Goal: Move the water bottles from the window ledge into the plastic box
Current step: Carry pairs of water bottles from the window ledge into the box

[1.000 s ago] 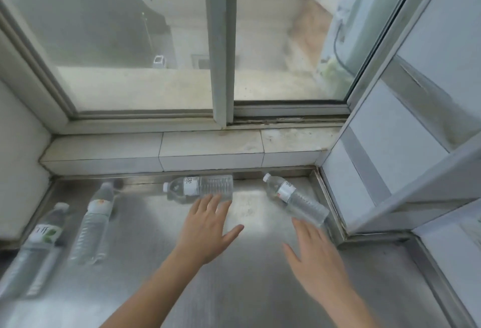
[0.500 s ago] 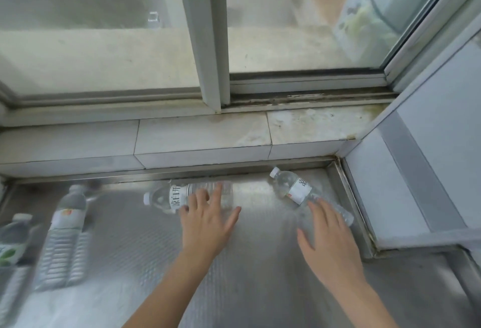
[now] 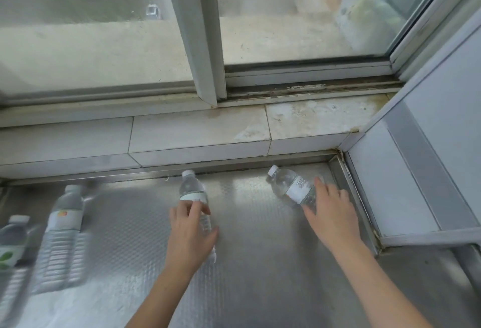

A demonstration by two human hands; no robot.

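Several clear water bottles lie on the metal ledge [image 3: 260, 262]. My left hand [image 3: 191, 234] is wrapped around the middle bottle [image 3: 192, 189], which points cap-first toward the window. My right hand [image 3: 331, 213] lies over the lower half of the right bottle [image 3: 289, 183]; its fingers are curled on it, and its cap points up-left. Two more bottles lie at the left: one with an orange-marked label [image 3: 65, 226] and one with a green-leaf label [image 3: 11, 247]. No plastic box is in view.
A tiled sill [image 3: 197, 132] runs along the back below the sliding window frame [image 3: 197, 41]. A white panel wall [image 3: 416, 171] closes the right side, with a raised metal rim [image 3: 354, 197] beside the right bottle.
My left hand has closed on the middle bottle and turned it from sideways to cap-forward. My right hand has slid further onto the right bottle. The view has tilted down and closer.
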